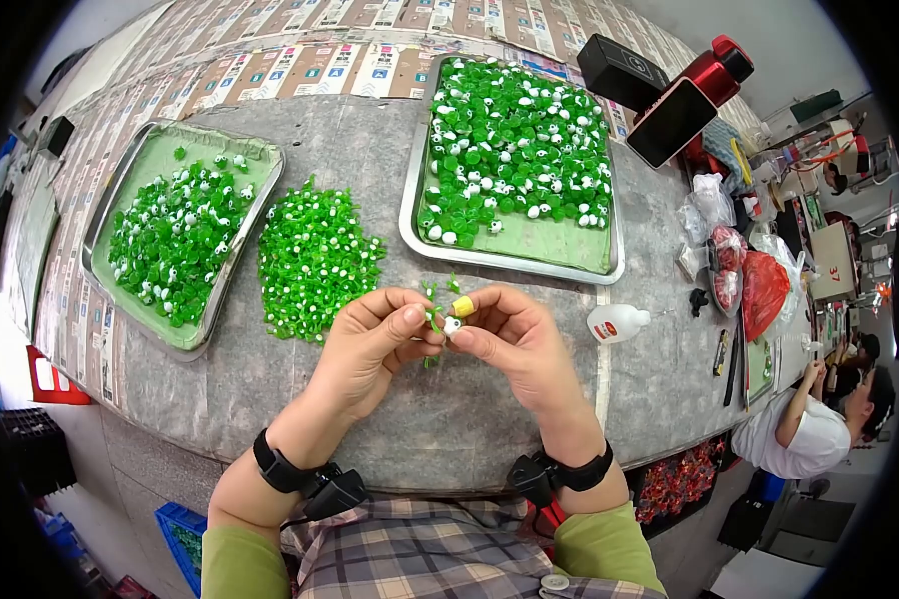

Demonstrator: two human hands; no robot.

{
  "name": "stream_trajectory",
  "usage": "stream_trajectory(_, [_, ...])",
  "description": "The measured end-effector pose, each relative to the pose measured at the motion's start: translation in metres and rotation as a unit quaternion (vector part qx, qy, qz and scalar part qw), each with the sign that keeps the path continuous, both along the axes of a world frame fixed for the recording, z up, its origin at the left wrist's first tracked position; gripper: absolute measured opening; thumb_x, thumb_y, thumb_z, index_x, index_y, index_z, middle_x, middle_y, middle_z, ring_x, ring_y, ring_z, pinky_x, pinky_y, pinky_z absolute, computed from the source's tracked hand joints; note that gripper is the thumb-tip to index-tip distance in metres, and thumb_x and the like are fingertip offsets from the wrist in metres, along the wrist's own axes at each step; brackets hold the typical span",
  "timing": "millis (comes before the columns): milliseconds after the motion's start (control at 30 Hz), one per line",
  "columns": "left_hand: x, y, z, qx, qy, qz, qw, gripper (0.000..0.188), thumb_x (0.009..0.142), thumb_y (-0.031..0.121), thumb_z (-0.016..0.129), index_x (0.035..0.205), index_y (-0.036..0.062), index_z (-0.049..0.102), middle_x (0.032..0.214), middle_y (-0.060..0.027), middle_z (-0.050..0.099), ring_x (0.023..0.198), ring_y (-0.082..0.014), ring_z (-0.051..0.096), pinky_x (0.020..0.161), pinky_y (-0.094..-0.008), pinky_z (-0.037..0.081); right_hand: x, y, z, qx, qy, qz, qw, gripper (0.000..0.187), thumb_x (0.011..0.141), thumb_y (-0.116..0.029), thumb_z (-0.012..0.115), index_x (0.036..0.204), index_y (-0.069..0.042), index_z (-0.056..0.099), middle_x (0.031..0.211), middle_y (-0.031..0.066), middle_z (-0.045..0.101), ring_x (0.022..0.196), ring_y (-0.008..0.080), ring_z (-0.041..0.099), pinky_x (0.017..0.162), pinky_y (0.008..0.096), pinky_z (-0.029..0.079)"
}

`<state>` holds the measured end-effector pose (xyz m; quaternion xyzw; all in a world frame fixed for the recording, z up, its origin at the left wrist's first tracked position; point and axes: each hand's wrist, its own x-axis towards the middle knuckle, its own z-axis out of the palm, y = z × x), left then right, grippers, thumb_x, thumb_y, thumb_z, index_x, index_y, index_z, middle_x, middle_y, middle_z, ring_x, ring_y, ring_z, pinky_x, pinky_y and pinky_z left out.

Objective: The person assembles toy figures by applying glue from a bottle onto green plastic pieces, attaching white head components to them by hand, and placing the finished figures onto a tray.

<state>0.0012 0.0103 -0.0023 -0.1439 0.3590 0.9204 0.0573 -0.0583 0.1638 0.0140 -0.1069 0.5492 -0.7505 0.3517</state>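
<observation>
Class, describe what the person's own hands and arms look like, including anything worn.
Green sleeves end near the elbows. Each wrist wears a black strap with a bulky black unit. The left hand and right hand are ungloved, though a yellow cover seems to sit on a right fingertip.

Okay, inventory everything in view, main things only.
Rectangular metal trays: two, silver, left and upper centre
Plastic pieces: many, green-white, in trays
Loose plastic pile: one, green-white, between trays
Held plastic parts: count unclear, green-white, at fingertips
Plastic bottle: one, white, right of hands
Rectangular box: one, black, upper right
Rectangular phone: one, black, upper right
Cylindrical flask: one, red, upper right
Plastic bag: one, red, right
Left hand, right hand: one each, ungloved, centre
</observation>
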Motion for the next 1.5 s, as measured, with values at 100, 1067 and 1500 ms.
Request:
stream_trajectory(100, [-0.002, 0.002, 0.003, -0.005, -0.011, 0.015, 1.000, 0.014, 0.079, 0.016, 0.053, 0.083, 0.0036, 0.050, 0.074, -0.0056, 0.057, 0.065, -0.0110, 0.056, 0.059, -0.0216, 0.050, 0.002, -0.001, 0.000, -0.015, -0.006, -0.017, 1.000, 0.019, 0.074, -0.004, 0.058, 0.092, -0.001, 0.051, 0.085, 0.0019, 0.055, 0.076, 0.0060, 0.052, 0.067, 0.0180, 0.042])
stream_trajectory(1067, [0.003, 0.006, 0.002, -0.260, 0.122, 0.055, 0.956, 0.010, 0.072, -0.002, 0.057, 0.082, -0.0014, 0.057, 0.078, -0.0058, 0.056, 0.071, -0.0099, 0.054, 0.063, -0.0194, 0.045, 0.006, 0.002, 0.006, 0.003, 0.081, -0.051, 0.995, 0.016, 0.074, 0.001, 0.057, 0.089, 0.002, 0.055, 0.083, 0.0057, 0.059, 0.075, 0.0081, 0.055, 0.067, 0.0184, 0.044])
stream_trajectory(1500, [0.003, 0.003, 0.008, -0.367, 0.122, 0.027, 0.922, 0.007, 0.069, -0.001, 0.061, 0.076, -0.0008, 0.058, 0.076, -0.0060, 0.056, 0.069, -0.0104, 0.053, 0.061, -0.0204, 0.043, 0.003, 0.005, 0.004, 0.033, 0.067, -0.016, 0.997, 0.022, 0.076, -0.003, 0.056, 0.097, 0.003, 0.055, 0.086, 0.0070, 0.059, 0.076, 0.0086, 0.055, 0.068, 0.0193, 0.044])
